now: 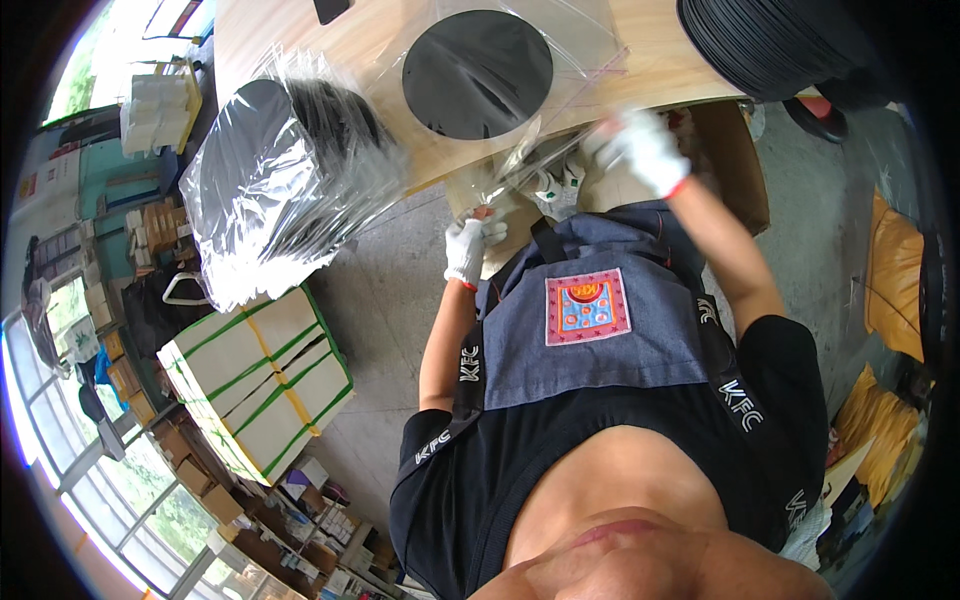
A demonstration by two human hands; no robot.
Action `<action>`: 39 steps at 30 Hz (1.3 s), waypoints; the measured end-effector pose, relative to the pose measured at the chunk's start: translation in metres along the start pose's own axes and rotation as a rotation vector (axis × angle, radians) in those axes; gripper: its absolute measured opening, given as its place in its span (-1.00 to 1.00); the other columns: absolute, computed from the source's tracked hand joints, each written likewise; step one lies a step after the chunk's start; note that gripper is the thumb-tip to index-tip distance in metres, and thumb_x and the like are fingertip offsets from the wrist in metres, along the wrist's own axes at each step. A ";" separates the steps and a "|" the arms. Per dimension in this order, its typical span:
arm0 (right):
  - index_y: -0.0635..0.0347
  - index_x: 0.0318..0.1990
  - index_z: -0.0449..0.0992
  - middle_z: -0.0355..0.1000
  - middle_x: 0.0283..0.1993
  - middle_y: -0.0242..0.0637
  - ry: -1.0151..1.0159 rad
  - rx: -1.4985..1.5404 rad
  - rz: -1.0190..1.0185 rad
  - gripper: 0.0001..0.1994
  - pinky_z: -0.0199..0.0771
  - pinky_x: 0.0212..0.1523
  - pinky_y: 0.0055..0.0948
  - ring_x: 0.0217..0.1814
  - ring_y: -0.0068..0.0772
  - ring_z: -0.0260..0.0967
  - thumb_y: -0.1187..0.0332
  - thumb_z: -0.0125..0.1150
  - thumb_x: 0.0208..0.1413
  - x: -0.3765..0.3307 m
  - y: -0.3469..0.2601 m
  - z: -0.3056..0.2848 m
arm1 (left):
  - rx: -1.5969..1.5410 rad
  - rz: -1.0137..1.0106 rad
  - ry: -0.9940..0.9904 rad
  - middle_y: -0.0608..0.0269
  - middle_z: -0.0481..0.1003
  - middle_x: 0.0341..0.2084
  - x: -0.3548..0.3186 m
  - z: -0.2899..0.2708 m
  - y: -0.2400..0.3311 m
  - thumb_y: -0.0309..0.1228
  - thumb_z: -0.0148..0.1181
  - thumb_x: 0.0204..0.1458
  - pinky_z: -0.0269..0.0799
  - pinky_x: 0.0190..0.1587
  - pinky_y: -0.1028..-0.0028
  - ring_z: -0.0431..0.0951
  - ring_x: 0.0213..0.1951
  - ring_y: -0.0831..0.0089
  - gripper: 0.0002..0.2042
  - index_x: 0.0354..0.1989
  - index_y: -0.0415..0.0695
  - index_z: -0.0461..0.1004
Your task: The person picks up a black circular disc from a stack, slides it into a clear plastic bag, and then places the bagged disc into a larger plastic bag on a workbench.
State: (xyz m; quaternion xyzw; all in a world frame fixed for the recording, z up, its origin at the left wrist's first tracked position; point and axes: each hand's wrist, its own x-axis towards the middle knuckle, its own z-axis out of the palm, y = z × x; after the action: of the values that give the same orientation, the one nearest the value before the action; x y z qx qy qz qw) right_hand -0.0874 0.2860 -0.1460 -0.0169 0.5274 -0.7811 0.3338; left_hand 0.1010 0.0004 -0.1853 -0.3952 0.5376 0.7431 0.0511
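Observation:
My left hand [466, 246], in a white glove with bare fingertips, pinches the corner of a clear plastic bag [520, 165] just off the table's near edge. My right hand [645, 150], also gloved, is smeared by motion to the right of the bag's near end; whether its fingers hold the film cannot be made out. On the table, a flat black disc [478, 75] lies under or inside shiny clear film. To the left leans a thick stack of bagged black discs [290, 180], their loose film overhanging the table edge.
A tall stack of bare black discs [765, 45] stands at the right of the wooden table [600, 85]. Under the table edge is a brown cardboard box [735, 165]. A white carton with green straps [255, 385] stands on the floor at left, near crowded shelves.

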 end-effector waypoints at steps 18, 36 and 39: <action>-0.08 -0.07 0.47 0.24 0.28 -0.41 -0.186 -1.956 -1.242 -0.60 0.12 0.34 -0.25 0.32 -0.31 0.14 0.33 0.25 -0.18 0.058 -0.027 -0.031 | 1.383 1.669 -0.014 0.23 0.50 -0.16 0.030 0.010 0.059 -0.46 0.36 -0.23 0.29 -0.01 0.03 0.45 -0.08 0.09 -0.80 -0.39 -0.03 0.48; 0.14 -0.33 0.41 0.51 -0.39 -0.18 0.236 -1.361 -0.510 -0.82 0.40 -0.30 -0.16 -0.29 -0.02 0.45 0.25 0.18 0.07 0.043 -0.010 0.005 | 0.011 0.374 0.333 0.22 0.46 -0.47 0.009 -0.018 0.006 0.05 -0.09 0.16 0.32 -0.24 0.42 0.40 -0.39 0.44 -0.52 -0.26 -0.19 0.45; 0.08 -0.24 0.45 0.51 -0.34 -0.16 0.176 -1.357 -0.519 -0.77 0.40 -0.27 -0.17 -0.25 -0.08 0.46 0.14 0.13 0.10 0.045 -0.013 -0.008 | 0.493 0.819 0.228 0.07 0.47 -0.24 -0.015 -0.013 0.002 0.23 -0.07 0.05 0.32 -0.05 0.28 0.43 -0.18 0.24 -0.35 -0.09 -0.21 0.43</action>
State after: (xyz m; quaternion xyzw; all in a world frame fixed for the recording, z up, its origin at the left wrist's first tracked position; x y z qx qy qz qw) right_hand -0.1315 0.2709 -0.1535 -0.2814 0.8992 -0.3349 0.0105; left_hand 0.1171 -0.0068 -0.1754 -0.2066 0.8109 0.5046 -0.2125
